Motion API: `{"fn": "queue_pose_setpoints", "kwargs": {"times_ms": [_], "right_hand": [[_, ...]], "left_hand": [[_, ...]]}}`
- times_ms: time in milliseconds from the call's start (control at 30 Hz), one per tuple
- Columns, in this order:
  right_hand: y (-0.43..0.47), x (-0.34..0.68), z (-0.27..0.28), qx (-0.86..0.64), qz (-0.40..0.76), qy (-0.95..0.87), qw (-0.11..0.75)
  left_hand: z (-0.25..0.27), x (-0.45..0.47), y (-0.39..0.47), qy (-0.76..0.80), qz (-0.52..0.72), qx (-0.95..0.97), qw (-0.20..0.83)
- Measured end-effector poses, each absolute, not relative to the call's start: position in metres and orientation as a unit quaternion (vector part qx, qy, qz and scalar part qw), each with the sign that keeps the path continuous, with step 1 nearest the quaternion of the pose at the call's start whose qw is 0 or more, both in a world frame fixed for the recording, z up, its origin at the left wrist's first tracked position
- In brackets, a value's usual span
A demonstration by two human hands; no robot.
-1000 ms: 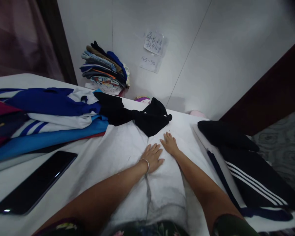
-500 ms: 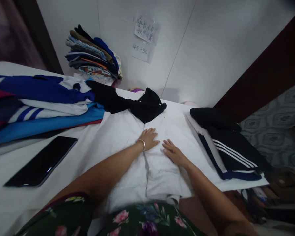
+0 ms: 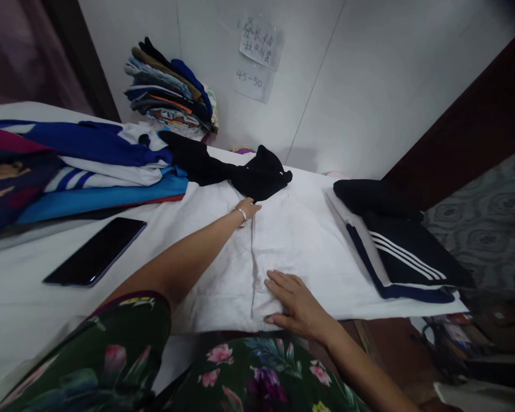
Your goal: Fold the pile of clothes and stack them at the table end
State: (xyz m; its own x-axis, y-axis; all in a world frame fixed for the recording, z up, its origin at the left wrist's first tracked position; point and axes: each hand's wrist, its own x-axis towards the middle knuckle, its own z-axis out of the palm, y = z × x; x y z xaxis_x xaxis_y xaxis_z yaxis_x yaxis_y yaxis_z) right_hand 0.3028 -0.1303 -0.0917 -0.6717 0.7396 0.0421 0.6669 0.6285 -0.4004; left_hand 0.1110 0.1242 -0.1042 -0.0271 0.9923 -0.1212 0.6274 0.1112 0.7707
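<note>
A white garment [image 3: 214,257] with a black upper part [image 3: 261,174] lies spread on the white-covered table, a seam or front opening running down its middle. Just below the black part, my left hand [image 3: 248,209] rests on the white cloth by that line, its short view of fingers stretched forward and apart from the thumb. Lower down, my right hand [image 3: 295,303] lies over the garment's lower right part near the table edge, fingers extended and thumb apart. A bracelet circles my left wrist.
Folded dark clothes with white stripes [image 3: 412,257] lie at the right. Heaped garments [image 3: 111,149] and a black phone [image 3: 98,249] are at the left. A tall folded stack [image 3: 171,91] stands by the wall, where handwritten papers [image 3: 257,57] hang.
My left hand has slid up the garment to the black part. My right hand has come down toward the near hem. The view has shifted slightly.
</note>
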Motion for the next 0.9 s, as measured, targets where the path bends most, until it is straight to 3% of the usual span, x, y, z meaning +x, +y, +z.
{"fn": "queue_pose_setpoints", "kwargs": {"times_ms": [267,467,633,800,900], "right_hand": [[-0.132,0.295,-0.09,-0.422,0.205,-0.856,0.219],[-0.139,0.286,-0.089,-0.447,0.181,-0.866,0.131],[-0.14,0.285,-0.077,-0.413,0.207,-0.878,0.127],[-0.127,0.297,-0.057,-0.36,0.356,-0.833,0.221],[-0.1,0.301,-0.054,-0.407,0.295,-0.805,0.316]], "left_hand": [[-0.102,0.135,0.145,0.66,0.309,0.584,0.357],[-0.112,0.142,0.146,0.642,0.371,0.569,0.357],[-0.124,0.137,0.149,0.649,0.406,0.534,0.358],[-0.136,0.138,0.153,0.659,0.432,0.504,0.353],[-0.138,0.137,0.152,0.661,0.44,0.496,0.35]]}}
